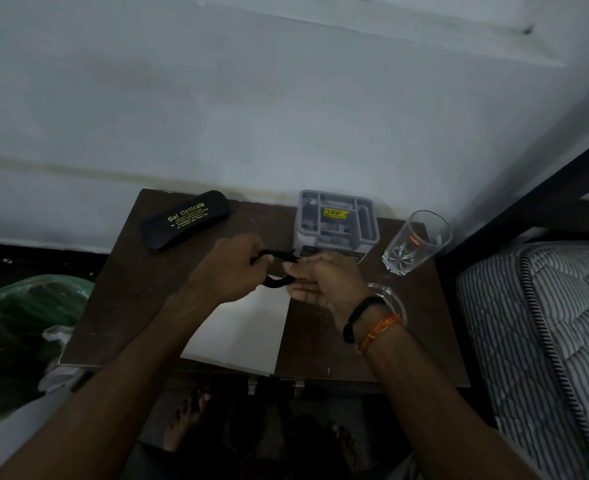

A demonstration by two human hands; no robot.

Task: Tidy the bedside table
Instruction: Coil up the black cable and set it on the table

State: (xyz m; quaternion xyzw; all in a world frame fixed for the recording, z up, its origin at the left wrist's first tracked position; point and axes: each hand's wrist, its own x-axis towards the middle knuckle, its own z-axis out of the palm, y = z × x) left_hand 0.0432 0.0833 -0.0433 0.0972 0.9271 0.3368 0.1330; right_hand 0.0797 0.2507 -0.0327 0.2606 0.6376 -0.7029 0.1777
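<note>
Dim light is falling on a dark wooden table standing against a pale wall, with a striped mattress lying beside it. Above the table's middle, both hands are holding a pair of black glasses. The left hand is curling its fingers round one end of the glasses, and the right hand is pinching the other end. A white sheet is lying on the table just under the hands. Behind the hands, a grey organizer with a yellow sticker is sitting at the table's back edge. A black case with gold lettering is lying at the table's back corner, on the side away from the mattress and apart from the organizer. A clear tumbler is standing between the organizer and the mattress. A glass dish is showing partly behind the right wrist, which is wearing a black band and an orange thread. A green bag is lying off the table's far side from the mattress.
</note>
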